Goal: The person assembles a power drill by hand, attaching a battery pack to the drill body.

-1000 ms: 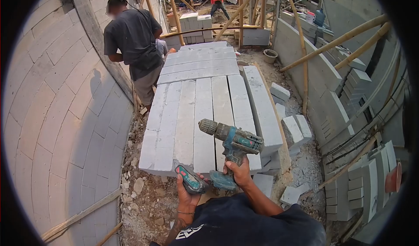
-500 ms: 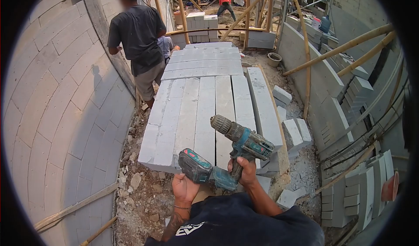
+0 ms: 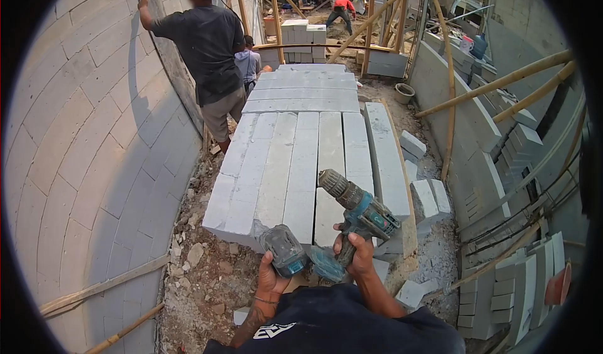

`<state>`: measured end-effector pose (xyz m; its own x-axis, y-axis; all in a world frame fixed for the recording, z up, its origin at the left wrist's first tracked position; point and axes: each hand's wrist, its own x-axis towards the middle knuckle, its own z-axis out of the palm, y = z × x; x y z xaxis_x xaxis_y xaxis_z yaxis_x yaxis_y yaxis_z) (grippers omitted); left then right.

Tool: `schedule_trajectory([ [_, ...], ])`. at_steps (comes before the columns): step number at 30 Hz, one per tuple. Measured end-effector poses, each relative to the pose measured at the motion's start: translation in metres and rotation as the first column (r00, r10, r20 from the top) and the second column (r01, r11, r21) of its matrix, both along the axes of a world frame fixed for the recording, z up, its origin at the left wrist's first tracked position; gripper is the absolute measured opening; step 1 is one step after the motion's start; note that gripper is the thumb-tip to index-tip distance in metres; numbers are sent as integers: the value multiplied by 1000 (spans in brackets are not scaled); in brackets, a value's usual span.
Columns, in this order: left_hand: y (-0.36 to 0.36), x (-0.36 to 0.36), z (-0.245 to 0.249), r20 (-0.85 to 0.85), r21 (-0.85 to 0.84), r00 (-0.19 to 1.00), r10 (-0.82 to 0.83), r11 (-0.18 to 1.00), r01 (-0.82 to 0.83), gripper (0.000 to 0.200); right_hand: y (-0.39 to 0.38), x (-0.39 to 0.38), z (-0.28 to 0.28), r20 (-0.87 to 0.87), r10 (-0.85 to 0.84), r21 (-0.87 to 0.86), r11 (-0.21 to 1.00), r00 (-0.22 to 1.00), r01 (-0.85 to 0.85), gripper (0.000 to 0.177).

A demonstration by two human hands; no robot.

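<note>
Grey blocks all around, drill and battery pack held at the near end

Grey block wall (image 3: 75, 184) is seen along the whole left side, with a long plank (image 3: 169, 53) set along its far part. The middle is filled by a stack of pale blocks (image 3: 295, 147), laid side by side in rows from near to far. On the right, a lower wall (image 3: 465, 103) is crossed by bamboo poles (image 3: 496, 81). To the far left of the stack, a co-worker (image 3: 207, 49) in a dark shirt is seen from behind, one arm stretched toward the plank; a second person (image 3: 249, 65) is partly hidden just beyond. At the far end, a person in a red top (image 3: 342, 5) is seen bent over. To the far right of the stack, a round bucket (image 3: 404, 92) is set on the ground.

At the stack's near end, a cordless drill (image 3: 364, 209) is gripped by its handle in the right hand (image 3: 359, 255), its chuck pointed far and left. Just left of the drill's base, a dark battery pack (image 3: 282, 247) is grasped, tilted, in the left hand (image 3: 270, 277); whether pack and base touch cannot be told. On the left wrist, a thin band (image 3: 266, 301) is worn.
</note>
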<state>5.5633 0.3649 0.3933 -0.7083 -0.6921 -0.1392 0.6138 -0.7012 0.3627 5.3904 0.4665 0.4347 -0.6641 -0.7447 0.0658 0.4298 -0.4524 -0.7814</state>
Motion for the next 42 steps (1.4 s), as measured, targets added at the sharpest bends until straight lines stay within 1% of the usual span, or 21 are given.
schedule_trajectory([
  [5,5,-4,-2,35,80,999,-24,997,21,64,0,12,2,7,37,-5,999,999,-37,43],
  [7,7,-4,3,-17,152,999,-49,987,51,65,0,11,1,0,28,-13,1000,1000,-28,42],
  [8,10,-6,11,-15,151,999,-50,987,52,65,1,9,-4,4,71,-23,997,997,-71,42],
  [10,16,-10,32,-119,151,988,-103,981,120,66,1,10,-3,11,113,-36,993,994,-113,43],
  [13,11,-5,21,-52,116,995,-80,990,85,65,3,12,5,9,75,-49,996,997,-74,45],
  [15,3,-3,17,-60,129,995,-81,988,88,65,6,9,5,-83,39,-16,999,996,-41,46],
  [16,-1,-2,16,-71,139,994,-81,986,90,64,8,8,7,-81,39,-15,999,996,-40,46],
  [19,-6,1,10,-81,62,993,-84,994,89,61,18,1,8,-333,-85,-37,996,939,77,49],
  [20,-5,1,12,-80,63,993,-89,994,94,61,21,-4,5,-333,-89,-35,996,939,82,49],
  [22,-5,0,18,-86,40,994,-73,996,77,57,23,-15,1,-464,-20,-17,1000,885,13,51],
  [24,-6,-4,22,-74,31,994,-79,996,81,54,24,-14,4,-426,16,10,1000,905,-13,47],
  [26,-6,-9,23,-71,7,994,-82,997,83,52,25,-11,8,-109,179,13,984,978,-178,42],
  [28,-7,-14,22,37,-30,992,-122,992,123,58,25,-4,4,-115,134,40,991,984,-130,38],
  [29,-8,-17,19,50,-131,994,-100,986,105,61,26,-2,-2,-172,93,25,996,981,-90,38],
  [30,-10,-19,19,44,-142,994,-98,984,104,61,26,-3,-3,-232,53,9,999,971,-53,38],
  [32,-10,-18,18,58,-202,995,-82,975,92,61,31,0,-1,-204,54,-22,998,977,-60,33],
  [34,-11,-16,14,80,-207,991,-108,971,122,62,34,0,0,-55,44,-98,994,998,-49,39],
  [35,-12,-17,13,92,-219,988,-125,965,143,62,33,-3,3,-28,66,-153,986,997,-69,49],
  [36,-11,-19,13,93,-215,987,-129,966,146,62,33,-4,7,-26,62,-150,987,998,-66,49],
  [38,-9,-23,14,114,-221,980,-162,958,184,62,34,-4,18,40,27,-180,984,999,-19,60],
  [42,-2,-33,18,111,-249,982,-155,952,178,62,38,-11,13,25,12,-209,978,1000,-6,62],
])
